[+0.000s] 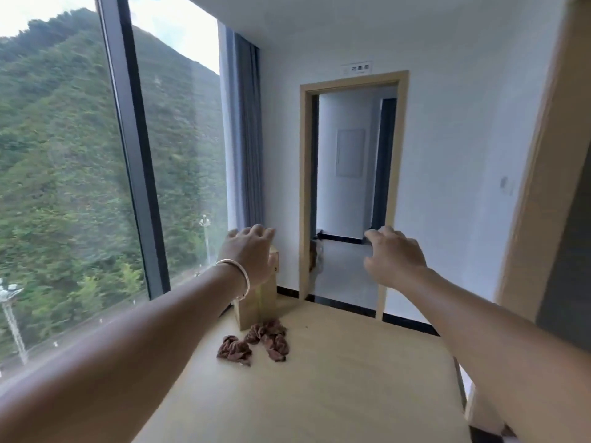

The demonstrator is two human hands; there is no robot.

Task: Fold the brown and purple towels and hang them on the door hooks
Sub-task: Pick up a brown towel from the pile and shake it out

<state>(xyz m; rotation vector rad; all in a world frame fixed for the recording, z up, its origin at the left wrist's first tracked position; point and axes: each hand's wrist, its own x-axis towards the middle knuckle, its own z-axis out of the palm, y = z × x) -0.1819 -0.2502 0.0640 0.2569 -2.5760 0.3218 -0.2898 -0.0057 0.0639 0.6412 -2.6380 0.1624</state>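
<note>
brown towel: I see the brown towel (pixel 256 343) crumpled in a twisted, ropy heap, reddish-brown with a nubby texture, not folded.
towel position: it lies on the light wooden table (pixel 335 394), toward the far left part of the top, just in front of a wooden box (pixel 256 308).
left hand: my left hand (pixel 248 255) is raised above the table, palm down, fingers spread and loosely bent, holding nothing; a silver bracelet (pixel 238 276) sits on the wrist.
right hand: my right hand (pixel 395 257) is raised level with it, fingers relaxed and slightly curled, gripping nothing.
hands vs towel: both hands hang well apart from the towel, higher in the view.
table edges: far edge runs close to the white wall; left edge runs alongside the big window (pixel 96 171); right edge drops off near a wooden door frame.
open room: bare tabletop stretches right of and nearer than the towel.
doorway: an open doorway (pixel 350 187) stands beyond the table; something small sits at its base, too blurred to tell what.
curtain: grey curtain (pixel 246 139) hangs in the corner beside the window.
</note>
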